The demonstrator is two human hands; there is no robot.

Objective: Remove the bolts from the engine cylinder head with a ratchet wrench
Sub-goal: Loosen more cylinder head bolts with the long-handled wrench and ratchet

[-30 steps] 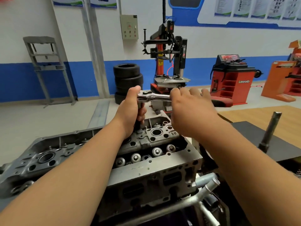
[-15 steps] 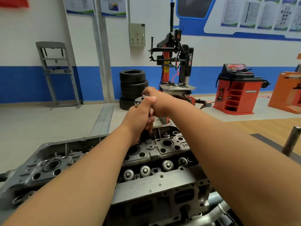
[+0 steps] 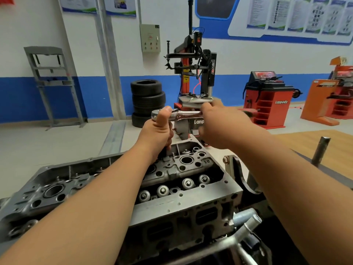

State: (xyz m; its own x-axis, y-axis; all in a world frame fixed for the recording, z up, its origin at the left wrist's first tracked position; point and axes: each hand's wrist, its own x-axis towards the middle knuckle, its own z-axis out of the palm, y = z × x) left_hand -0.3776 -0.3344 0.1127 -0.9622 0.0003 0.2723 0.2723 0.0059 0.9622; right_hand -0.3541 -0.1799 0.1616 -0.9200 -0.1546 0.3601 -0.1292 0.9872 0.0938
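Head view: the engine cylinder head [image 3: 177, 208] is lying across the lower middle of the frame on a stand, its top face turned up, a row of round valve caps [image 3: 163, 191] showing along the near side. The ratchet wrench [image 3: 184, 114] is standing above the far end of the cylinder head, its chrome handle lying level and pointing right.

The left hand [image 3: 155, 135] is gripping the dark shaft [image 3: 166, 149] that is running down from the wrench to the cylinder head; its fingers are curled round the shaft and its thumb [image 3: 165, 116] is pressing against the wrench's round end. The bolt under the shaft is hidden by this hand.

The right hand [image 3: 222, 128] is holding the wrench handle, fingers wrapped over it from above.

Behind, a stack of tyres [image 3: 147, 100] is sitting on the floor beside a tyre changer [image 3: 198, 69], and a red wheel balancer [image 3: 267, 101] is standing to the right. A steel post [image 3: 321, 152] is leaning at the right edge.
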